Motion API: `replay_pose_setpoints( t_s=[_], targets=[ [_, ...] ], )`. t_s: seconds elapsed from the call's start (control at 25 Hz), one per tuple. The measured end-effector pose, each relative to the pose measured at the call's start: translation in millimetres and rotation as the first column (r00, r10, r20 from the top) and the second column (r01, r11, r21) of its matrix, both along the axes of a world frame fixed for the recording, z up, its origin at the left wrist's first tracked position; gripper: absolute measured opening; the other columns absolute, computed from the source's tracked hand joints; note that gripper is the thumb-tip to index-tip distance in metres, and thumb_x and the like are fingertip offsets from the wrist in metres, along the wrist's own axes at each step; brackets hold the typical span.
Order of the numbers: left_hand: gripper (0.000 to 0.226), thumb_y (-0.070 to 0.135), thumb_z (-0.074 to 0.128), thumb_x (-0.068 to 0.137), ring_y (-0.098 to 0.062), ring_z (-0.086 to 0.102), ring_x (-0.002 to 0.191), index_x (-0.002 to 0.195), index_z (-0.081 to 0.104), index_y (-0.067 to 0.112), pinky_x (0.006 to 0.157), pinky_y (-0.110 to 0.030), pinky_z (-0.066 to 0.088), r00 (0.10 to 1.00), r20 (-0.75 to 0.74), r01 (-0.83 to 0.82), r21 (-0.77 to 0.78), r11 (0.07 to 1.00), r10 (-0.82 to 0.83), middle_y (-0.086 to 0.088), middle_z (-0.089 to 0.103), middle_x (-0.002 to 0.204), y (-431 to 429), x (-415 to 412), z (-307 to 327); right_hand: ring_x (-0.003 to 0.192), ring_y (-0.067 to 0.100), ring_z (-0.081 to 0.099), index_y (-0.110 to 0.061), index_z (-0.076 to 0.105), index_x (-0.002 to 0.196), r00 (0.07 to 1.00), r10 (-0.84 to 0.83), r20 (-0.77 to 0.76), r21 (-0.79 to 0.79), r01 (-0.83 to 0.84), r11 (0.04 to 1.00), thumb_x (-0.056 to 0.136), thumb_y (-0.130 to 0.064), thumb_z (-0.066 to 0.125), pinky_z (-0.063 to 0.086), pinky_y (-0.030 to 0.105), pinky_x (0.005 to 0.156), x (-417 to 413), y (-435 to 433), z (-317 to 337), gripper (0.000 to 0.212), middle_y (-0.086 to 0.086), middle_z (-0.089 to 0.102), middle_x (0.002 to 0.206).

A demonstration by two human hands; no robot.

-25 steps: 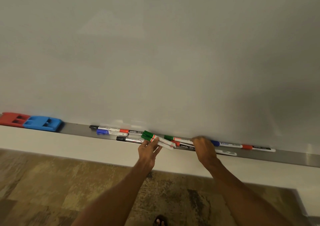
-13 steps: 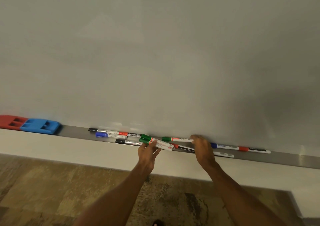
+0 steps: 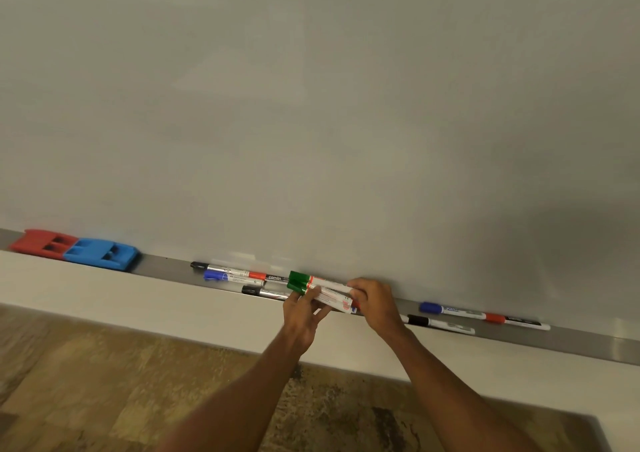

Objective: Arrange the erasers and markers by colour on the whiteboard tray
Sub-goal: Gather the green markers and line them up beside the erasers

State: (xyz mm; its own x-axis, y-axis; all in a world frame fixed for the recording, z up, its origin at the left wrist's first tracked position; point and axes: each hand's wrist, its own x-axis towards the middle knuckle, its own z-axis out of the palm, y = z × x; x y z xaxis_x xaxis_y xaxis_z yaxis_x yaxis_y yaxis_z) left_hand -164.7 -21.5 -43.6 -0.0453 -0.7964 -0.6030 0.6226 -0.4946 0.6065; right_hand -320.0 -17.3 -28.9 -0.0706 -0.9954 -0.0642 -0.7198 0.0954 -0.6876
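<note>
Two bare hands meet over a bundle of green-capped markers [image 3: 313,287] just right of the frame's centre, low against the whiteboard [image 3: 311,105]. The left hand [image 3: 302,316], reaching up from below, has its fingers curled loosely around the bundle near the green caps. The right hand [image 3: 375,304] closes over the other end of the same markers, its knuckles covering their tips; how many markers are in the bundle is hard to count, though three caps seem to show.

The metal tray [image 3: 588,342] runs diagonally from middle left to lower right. At its far left sit a red eraser [image 3: 38,242] and a blue eraser [image 3: 102,254], touching end to end. Between the erasers and the hands lie a black-capped marker [image 3: 221,268], a blue-capped marker [image 3: 225,276] just below it, a red-capped marker [image 3: 272,277] and another black-capped marker [image 3: 263,292] partly hidden by the left fingers. Right of the hands lie a blue marker [image 3: 446,309], a black marker [image 3: 440,324] and a red marker [image 3: 516,320]. Anything beneath the right hand is hidden. The forearms are cut off at the bottom edge above a blurred brown floor [image 3: 104,382].
</note>
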Motion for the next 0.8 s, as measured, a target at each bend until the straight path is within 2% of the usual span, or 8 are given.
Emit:
replay_pose_setpoints(
  t_s=[0.08, 0.2, 0.28, 0.36, 0.52, 0.6, 0.72, 0.8],
  targets=[
    [0.028, -0.003, 0.058, 0.089, -0.035, 0.064, 0.102, 0.116, 0.055, 0.003, 0.079, -0.044, 0.054, 1.000, 0.009, -0.025, -0.001, 1.000, 0.025, -0.020, 0.065, 0.110, 1, 1, 1, 0.091, 0.023, 0.070, -0.001, 0.070, 0.108, 0.999, 0.037, 0.024, -0.016, -0.037, 0.999, 0.094, -0.007, 0.053, 0.051, 0.012, 0.066, 4, 0, 1, 0.023, 0.016, 0.072, 0.105],
    [0.031, -0.002, 0.063, 0.086, -0.034, 0.065, 0.099, 0.115, 0.056, 0.004, 0.074, -0.040, 0.056, 0.997, 0.032, -0.067, -0.009, 0.998, 0.067, -0.017, 0.067, 0.107, 2, 2, 3, 0.088, 0.021, 0.068, -0.003, 0.071, 0.107, 0.997, 0.064, 0.037, -0.023, -0.064, 0.998, 0.093, -0.006, 0.053, 0.053, 0.022, 0.074, 9, 0, 1, 0.023, 0.013, 0.074, 0.100],
    [0.031, -0.002, 0.065, 0.085, -0.034, 0.065, 0.099, 0.113, 0.056, 0.005, 0.070, -0.038, 0.057, 0.995, 0.041, -0.092, -0.008, 0.996, 0.092, -0.016, 0.067, 0.104, 1, 3, 5, 0.084, 0.014, 0.065, -0.004, 0.071, 0.107, 0.996, 0.084, 0.036, -0.021, -0.083, 0.996, 0.093, -0.007, 0.054, 0.047, 0.012, 0.068, 11, -1, 0, 0.023, 0.011, 0.074, 0.100],
    [0.028, -0.002, 0.066, 0.083, -0.034, 0.065, 0.100, 0.109, 0.057, 0.006, 0.069, -0.038, 0.057, 0.992, 0.055, -0.113, 0.002, 0.994, 0.113, -0.016, 0.066, 0.106, 1, 6, 6, 0.082, 0.012, 0.064, -0.006, 0.072, 0.106, 0.992, 0.106, 0.062, -0.012, -0.105, 0.994, 0.092, -0.007, 0.055, 0.045, 0.011, 0.067, 13, -4, -1, 0.023, 0.011, 0.075, 0.100],
    [0.032, -0.002, 0.068, 0.082, -0.036, 0.063, 0.104, 0.111, 0.057, 0.005, 0.074, -0.040, 0.057, 0.985, 0.057, -0.161, 0.012, 0.987, 0.160, -0.019, 0.065, 0.110, -1, 17, 8, 0.097, 0.021, 0.068, -0.004, 0.068, 0.114, 0.968, 0.000, 0.251, 0.037, -0.010, 0.999, 0.091, -0.010, 0.059, 0.055, 0.027, 0.086, 26, -8, -2, 0.025, 0.013, 0.071, 0.112],
    [0.033, -0.001, 0.068, 0.082, -0.036, 0.063, 0.104, 0.113, 0.057, 0.005, 0.075, -0.039, 0.057, 0.980, 0.043, -0.193, 0.006, 0.981, 0.193, -0.019, 0.065, 0.110, -3, 26, 8, 0.100, 0.024, 0.067, -0.008, 0.064, 0.118, 0.898, -0.102, 0.429, 0.120, 0.055, 0.991, 0.091, -0.015, 0.061, 0.059, 0.029, 0.081, 39, -7, -3, 0.028, 0.014, 0.068, 0.117],
    [0.035, 0.000, 0.067, 0.084, -0.034, 0.065, 0.103, 0.117, 0.056, 0.002, 0.075, -0.039, 0.057, 0.973, 0.003, -0.233, 0.001, 0.973, 0.233, -0.018, 0.065, 0.110, -5, 41, 8, 0.099, 0.025, 0.067, -0.016, 0.060, 0.116, 0.711, -0.212, 0.671, 0.272, 0.030, 0.962, 0.091, -0.018, 0.062, 0.061, 0.027, 0.071, 63, -5, -2, 0.026, 0.012, 0.065, 0.116],
    [0.031, 0.000, 0.066, 0.085, -0.032, 0.066, 0.098, 0.115, 0.057, 0.001, 0.073, -0.037, 0.058, 0.968, -0.014, -0.250, -0.006, 0.968, 0.250, -0.018, 0.066, 0.107, -7, 54, 7, 0.101, 0.029, 0.068, -0.013, 0.058, 0.117, 0.619, -0.251, 0.744, 0.302, 0.023, 0.953, 0.091, -0.015, 0.061, 0.062, 0.032, 0.075, 81, -5, -4, 0.027, 0.012, 0.064, 0.116]
  ],
)
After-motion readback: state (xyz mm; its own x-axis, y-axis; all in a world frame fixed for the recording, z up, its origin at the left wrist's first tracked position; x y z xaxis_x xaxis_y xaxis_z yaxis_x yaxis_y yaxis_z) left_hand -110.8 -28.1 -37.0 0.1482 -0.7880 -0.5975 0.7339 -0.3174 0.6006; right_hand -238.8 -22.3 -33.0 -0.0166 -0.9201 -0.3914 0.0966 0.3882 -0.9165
